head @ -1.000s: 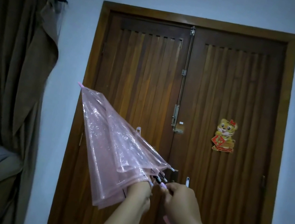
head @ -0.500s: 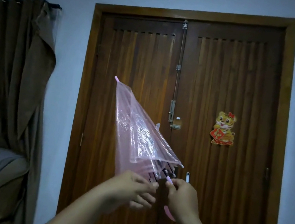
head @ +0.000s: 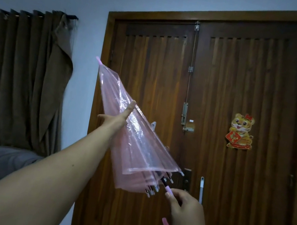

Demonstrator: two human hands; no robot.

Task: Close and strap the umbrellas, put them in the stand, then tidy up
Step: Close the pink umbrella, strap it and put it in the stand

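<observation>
Ahead of you the wooden door [head: 243, 109] closes off the way; its latch [head: 188, 129] and a white rod [head: 201, 189] stand just behind the umbrella [head: 137, 146]; the folded canopy fills the middle, between your left hand [head: 121, 117] and right hand [head: 186, 210]; open air lies to the left, before the wall [head: 78, 100]; the curtain [head: 17, 77] hangs farther left.

There is one view only, from a wide-angle camera on the person's head. It faces forward and a little upward, toward the brown double wooden door [head: 209, 133], which stands near. The frame is tilted, so the door leans. The dark brown pleated curtain [head: 17, 77] fills the left edge.
</observation>
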